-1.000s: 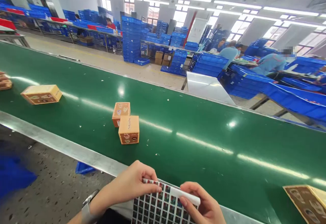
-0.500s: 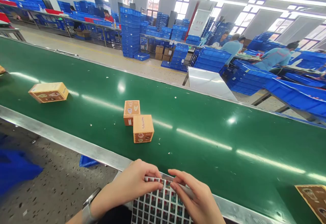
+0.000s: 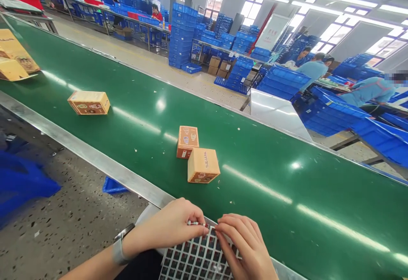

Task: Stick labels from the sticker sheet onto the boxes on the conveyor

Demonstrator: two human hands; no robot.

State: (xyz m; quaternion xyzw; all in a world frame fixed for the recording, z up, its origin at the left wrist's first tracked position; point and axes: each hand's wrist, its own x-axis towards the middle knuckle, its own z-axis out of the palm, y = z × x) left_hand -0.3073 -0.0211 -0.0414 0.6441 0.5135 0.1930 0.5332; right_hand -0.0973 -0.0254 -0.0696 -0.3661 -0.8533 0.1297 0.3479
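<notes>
A sheet of small dark square stickers [image 3: 188, 258] in a white grid lies low in the view, at the near edge of the green belt. My left hand [image 3: 174, 222] pinches its upper edge between thumb and fingers, and that edge curls over. A watch [image 3: 123, 241] is on my left wrist. My right hand [image 3: 247, 241] has its fingers bent together at the sheet's top right part, close to the left fingertips. Whether a single sticker sits between the right fingertips is too small to tell. Beyond my hands, two small brown boxes [image 3: 204, 165] stand touching on the belt.
The green conveyor belt [image 3: 255, 220] crosses the view, with a metal rail [image 3: 127, 178] on my side. Another brown box [image 3: 89, 103] and a larger open one [image 3: 22, 55] are further left. Blue crates [image 3: 183, 33] and seated people in blue [image 3: 314, 69] are across the aisle.
The boxes have shifted right in the view, which has also tilted. A larger open box has appeared at the left, and the box at the lower right has left view. My right fingers have closed in.
</notes>
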